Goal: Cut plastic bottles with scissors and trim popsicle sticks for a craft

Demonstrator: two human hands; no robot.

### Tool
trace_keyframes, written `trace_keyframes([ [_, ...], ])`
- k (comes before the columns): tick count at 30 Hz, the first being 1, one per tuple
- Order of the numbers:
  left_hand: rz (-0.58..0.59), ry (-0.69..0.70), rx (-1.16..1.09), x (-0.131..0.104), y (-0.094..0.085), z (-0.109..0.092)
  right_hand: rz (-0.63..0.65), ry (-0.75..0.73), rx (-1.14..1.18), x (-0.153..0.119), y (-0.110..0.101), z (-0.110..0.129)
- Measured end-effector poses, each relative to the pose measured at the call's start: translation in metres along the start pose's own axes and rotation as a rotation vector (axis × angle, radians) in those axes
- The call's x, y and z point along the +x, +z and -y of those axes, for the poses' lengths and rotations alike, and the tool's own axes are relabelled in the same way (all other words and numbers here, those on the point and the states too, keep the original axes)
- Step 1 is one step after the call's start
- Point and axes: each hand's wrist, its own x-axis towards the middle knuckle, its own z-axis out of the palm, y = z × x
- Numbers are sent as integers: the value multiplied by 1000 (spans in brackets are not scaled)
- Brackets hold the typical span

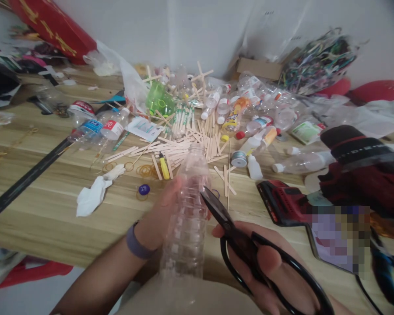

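A clear ribbed plastic bottle [187,218] stands tilted in front of me, its neck pointing away and no cap on it. My left hand [166,208] is closed around the bottle's far half; most of the fingers are hidden behind it. In my right hand [265,262] is a pair of scissors [228,225] with black handles and dark blades. The blades look closed, and their tip lies against or just in front of the bottle's right side; contact cannot be made out. A yellow-handled screwdriver [164,166] lies beyond the left hand.
Wooden craft sticks [180,148] are heaped mid-table, with several plastic bottles [259,122] behind. At right lie a red and black power tool [357,175], a phone [335,245] and pliers [387,271]. White tissue [92,197] and a black rod [29,179] are at left.
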Motion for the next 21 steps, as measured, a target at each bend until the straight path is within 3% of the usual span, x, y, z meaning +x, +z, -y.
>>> trace_keyframes([
  [5, 93, -97, 24, 1, -2, -4, -62, -110, -416, -3, -7, 13],
  [12, 108, -51, -17, 3, -5, -11, -215, -311, -1110, -12, -10, 44],
  [21, -15, 119, 77, -5, 6, -9, -217, -467, -1372, -17, -16, 33],
])
